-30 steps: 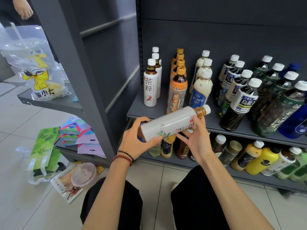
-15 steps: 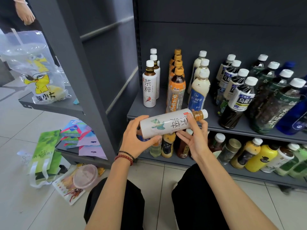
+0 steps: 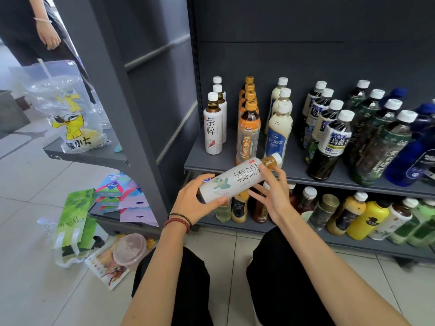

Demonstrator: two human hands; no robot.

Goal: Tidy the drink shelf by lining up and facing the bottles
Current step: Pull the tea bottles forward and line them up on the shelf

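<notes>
White-sleeved plastic tea bottle, cap toward two o'clock (likely full, heavyish, slick): left hand grips base, right hand pinches shoulder.

The white tea bottle wears a matt, smooth label; its cap looks plastic. The grey shelf seems painted metal, matt. The floor tiles shine faintly.

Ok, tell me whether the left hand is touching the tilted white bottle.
Touching. The head view shows the left hand curled round the base of the white bottle, thumb lying on its label.
</notes>
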